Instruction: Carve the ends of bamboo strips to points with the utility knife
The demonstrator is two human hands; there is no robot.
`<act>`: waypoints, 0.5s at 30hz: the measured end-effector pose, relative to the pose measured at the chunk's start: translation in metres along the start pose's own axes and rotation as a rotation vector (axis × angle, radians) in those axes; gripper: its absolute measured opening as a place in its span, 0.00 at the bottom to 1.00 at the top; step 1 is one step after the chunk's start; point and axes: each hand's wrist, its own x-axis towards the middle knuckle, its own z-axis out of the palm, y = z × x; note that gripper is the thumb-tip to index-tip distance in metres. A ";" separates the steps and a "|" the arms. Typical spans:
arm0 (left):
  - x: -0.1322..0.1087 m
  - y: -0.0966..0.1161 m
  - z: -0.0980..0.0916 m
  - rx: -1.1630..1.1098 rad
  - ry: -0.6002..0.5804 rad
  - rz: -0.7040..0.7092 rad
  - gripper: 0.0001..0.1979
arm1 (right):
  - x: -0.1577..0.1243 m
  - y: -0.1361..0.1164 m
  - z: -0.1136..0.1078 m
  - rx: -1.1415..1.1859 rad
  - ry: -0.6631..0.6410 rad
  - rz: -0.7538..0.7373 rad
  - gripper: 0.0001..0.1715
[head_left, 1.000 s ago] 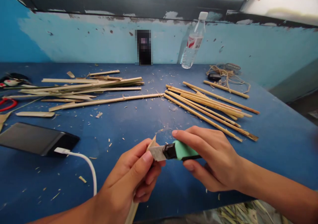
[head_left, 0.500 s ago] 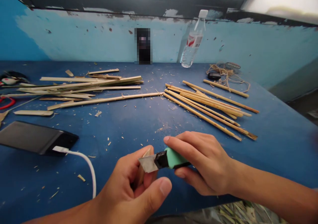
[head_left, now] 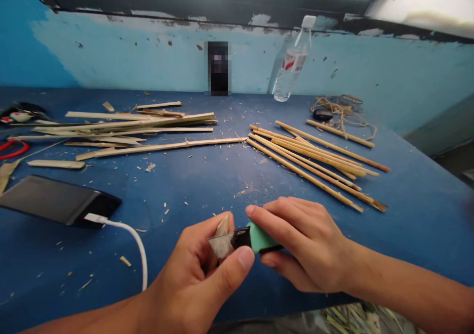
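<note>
My left hand (head_left: 202, 274) is closed around a thin bamboo strip (head_left: 223, 224), whose pointed tip sticks up between the fingers. Its thumb presses against the back of a knife blade. My right hand (head_left: 303, 242) grips a green utility knife (head_left: 255, 237) with the blade (head_left: 220, 245) set against the strip near the tip. Both hands are above the near edge of the blue table (head_left: 207, 181).
Trimmed bamboo sticks (head_left: 314, 158) lie in a pile to the right, rough split strips (head_left: 129, 131) to the left. A dark phone (head_left: 55, 200) with a white cable (head_left: 129, 245) rests at the near left. A water bottle (head_left: 291, 67) and twine (head_left: 340, 109) are at the back.
The knife has moved left and nearer along the strip. My left thumb has come round from the strip's side onto the back of the blade. Less of the strip's tip shows.
</note>
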 end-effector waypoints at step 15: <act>-0.003 0.000 0.009 0.086 0.157 0.129 0.26 | 0.000 -0.011 0.003 -0.023 0.094 0.012 0.25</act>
